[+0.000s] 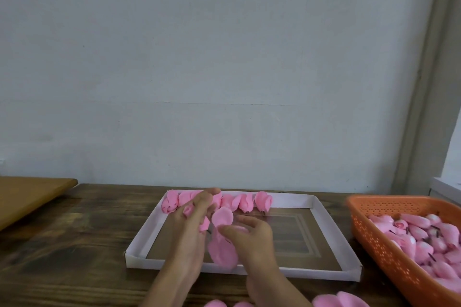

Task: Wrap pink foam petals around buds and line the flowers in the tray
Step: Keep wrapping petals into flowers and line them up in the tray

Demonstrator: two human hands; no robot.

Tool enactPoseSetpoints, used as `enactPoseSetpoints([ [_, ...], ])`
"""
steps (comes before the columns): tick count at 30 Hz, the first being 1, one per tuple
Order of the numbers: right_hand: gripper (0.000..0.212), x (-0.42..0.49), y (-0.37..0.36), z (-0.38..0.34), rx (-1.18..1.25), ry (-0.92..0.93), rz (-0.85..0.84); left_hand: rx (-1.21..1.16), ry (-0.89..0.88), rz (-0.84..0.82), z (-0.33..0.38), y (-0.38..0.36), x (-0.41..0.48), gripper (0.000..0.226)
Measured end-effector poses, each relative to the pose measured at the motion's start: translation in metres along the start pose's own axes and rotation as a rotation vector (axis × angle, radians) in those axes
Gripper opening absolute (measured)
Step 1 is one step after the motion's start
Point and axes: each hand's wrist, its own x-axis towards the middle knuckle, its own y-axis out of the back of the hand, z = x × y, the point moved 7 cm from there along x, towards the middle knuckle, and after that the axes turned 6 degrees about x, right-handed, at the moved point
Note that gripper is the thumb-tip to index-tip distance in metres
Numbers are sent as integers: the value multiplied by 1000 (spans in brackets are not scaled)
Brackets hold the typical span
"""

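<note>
Two bare hands, there at the table.
The left hand (193, 217) and the right hand (252, 234) are uncovered, fingers slender, and the forearms (179, 279) are bare too, as far as shows.

Pale blue-grey wall (224, 57), plain and faintly scuffed, is filling most of the view. Worktop (74, 244), dark grained wood, is running along its foot. Lighter brown wooden board (30, 197) is lying at far left. Grey-beige upright frame (421, 82) is rising at right, with a white ledge (446, 185) jutting beside it. Soft, even light is falling throughout.
</note>
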Motion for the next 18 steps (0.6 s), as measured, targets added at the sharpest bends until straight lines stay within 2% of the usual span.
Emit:
enactPoseSetpoints([
  [3, 17, -2, 0, -3, 69, -3, -40, 0, 2, -13, 0, -3, -1, 28],
  [4, 14, -3, 0, -1, 92, -22, -51, -14, 10, -13, -1, -4, -1, 25],
  [5, 15, -5, -1, 0, 109, -47, -59, -32, 18, -13, -3, -5, -1, 25],
  [9, 15, -12, -3, 2, 145, -113, -100, -89, -6, -25, -7, -3, 3, 50],
  [11, 16, -14, -4, 2, 145, -122, -114, -79, -11, -29, -11, -2, 6, 52],
  [18, 18, -19, -9, -4, 173, -103, -160, 130, -17, 39, -18, 4, 6, 19],
])
